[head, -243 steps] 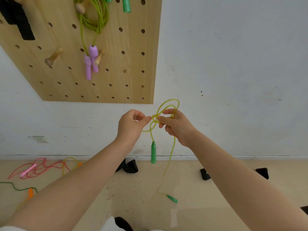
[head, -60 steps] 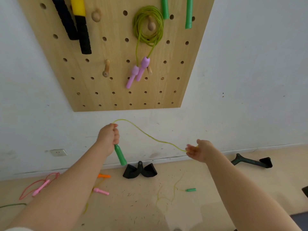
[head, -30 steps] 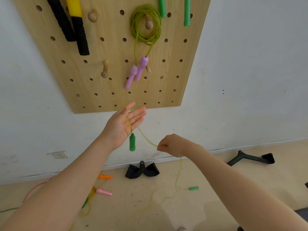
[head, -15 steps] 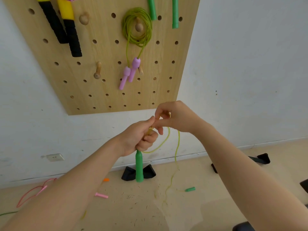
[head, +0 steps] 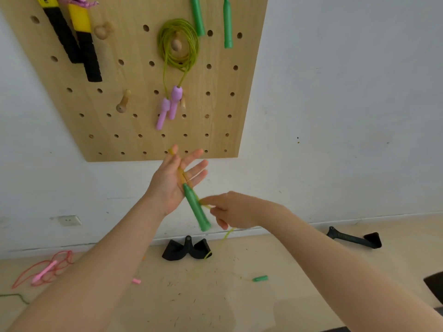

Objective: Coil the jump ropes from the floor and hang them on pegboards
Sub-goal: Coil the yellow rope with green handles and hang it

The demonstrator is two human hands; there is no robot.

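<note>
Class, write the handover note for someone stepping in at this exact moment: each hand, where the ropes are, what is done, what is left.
Left hand: open, fingers spread, yellow-green rope draped over it, its green handle hanging below the palm.
Right hand: blurred, seems to pinch the rope just right of that handle.
The rope runs down to the floor; its second green handle lies there.
Done: a green rope with purple handles hangs coiled on the pegboard.
Left: wind this rope, hang it on a free peg, then the pink rope on the floor.
</note>
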